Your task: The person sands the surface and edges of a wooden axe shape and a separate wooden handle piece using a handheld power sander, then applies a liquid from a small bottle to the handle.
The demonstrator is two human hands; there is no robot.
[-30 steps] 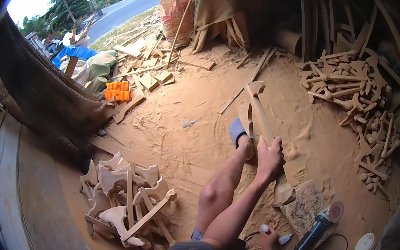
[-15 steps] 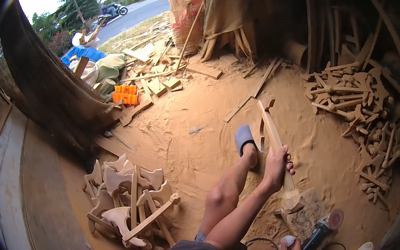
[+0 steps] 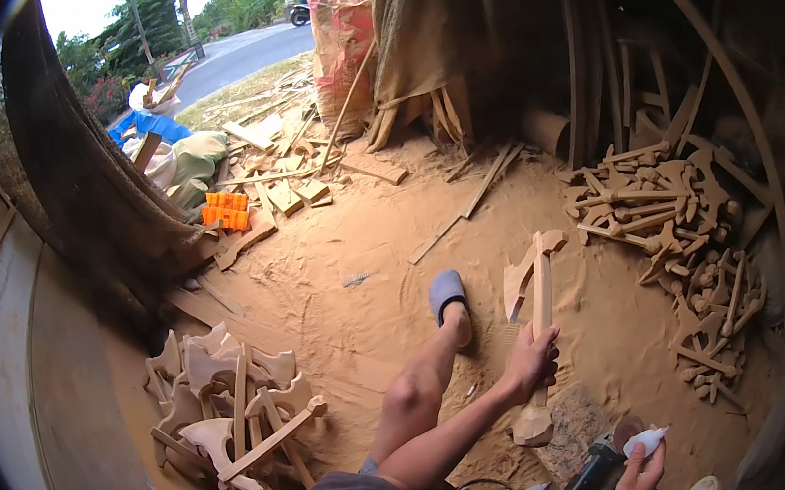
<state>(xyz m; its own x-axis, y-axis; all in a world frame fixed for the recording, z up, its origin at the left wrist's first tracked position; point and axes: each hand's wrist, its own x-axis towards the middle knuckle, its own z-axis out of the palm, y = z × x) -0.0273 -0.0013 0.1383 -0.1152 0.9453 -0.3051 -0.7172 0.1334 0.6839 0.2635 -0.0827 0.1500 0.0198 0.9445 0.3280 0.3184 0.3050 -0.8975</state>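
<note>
Left hand (image 3: 531,364) closed round carved wood piece (image 3: 542,290), four o'clock; right hand (image 3: 639,482), near five o'clock, grips white bottle (image 3: 646,442). Seemingly bottle-to-wood step; next move likely calls for steady wood.

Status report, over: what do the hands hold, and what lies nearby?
Left hand gripping axe-shaped wooden piece. Right hand holding small white bottle. Angle grinder close beside right hand.
</note>
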